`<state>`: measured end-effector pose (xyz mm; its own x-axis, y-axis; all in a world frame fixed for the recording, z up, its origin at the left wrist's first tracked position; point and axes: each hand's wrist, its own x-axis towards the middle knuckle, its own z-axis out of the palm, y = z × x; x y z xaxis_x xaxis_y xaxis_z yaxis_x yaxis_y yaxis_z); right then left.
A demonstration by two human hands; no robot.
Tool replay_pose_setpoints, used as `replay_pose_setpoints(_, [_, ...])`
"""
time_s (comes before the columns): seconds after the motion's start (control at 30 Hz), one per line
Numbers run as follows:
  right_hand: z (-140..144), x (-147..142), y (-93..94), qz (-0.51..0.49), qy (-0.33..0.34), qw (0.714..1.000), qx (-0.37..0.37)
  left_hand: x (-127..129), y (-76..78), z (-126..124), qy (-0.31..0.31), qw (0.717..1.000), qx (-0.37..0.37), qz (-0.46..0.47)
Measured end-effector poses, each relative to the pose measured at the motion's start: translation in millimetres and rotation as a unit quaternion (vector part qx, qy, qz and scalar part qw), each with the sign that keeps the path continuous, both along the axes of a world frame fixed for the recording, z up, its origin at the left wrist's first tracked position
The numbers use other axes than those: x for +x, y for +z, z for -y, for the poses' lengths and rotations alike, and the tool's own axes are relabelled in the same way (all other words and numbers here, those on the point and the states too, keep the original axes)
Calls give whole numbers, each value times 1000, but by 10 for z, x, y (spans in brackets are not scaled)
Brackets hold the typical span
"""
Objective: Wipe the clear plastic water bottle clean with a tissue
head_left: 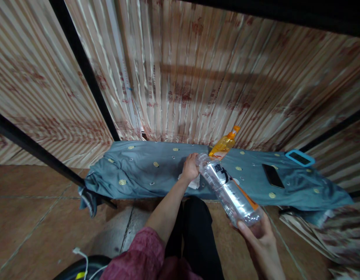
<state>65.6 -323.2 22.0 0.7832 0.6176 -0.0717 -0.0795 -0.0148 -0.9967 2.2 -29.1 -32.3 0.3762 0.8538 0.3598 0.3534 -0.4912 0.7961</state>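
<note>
Over the blue sheet (144, 171), right hand (260, 237) grip holding clear bottle (228, 190) tilted, left hand (190, 167) pinching its cap

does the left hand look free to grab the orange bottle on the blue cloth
Probably not yet: the left hand is at the neck of the clear bottle, though the orange bottle lies close behind, with nothing between them.

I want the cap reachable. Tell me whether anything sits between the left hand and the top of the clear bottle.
Nothing visible does. The left hand is already at the top of the clear bottle, which the right hand grips at its base. The orange bottle lies behind, on the blue cloth.
</note>
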Motion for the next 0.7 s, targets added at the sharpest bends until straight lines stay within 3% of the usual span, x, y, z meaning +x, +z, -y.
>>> replay_pose_setpoints(0.4, [-1,23,-53,-5,-3,1000,14,9,16,4,1,1000,-13,5])
replay_pose_setpoints(0.7, [-16,-66,60,-11,-5,1000,-7,9,4,1,5,1000,-14,21])
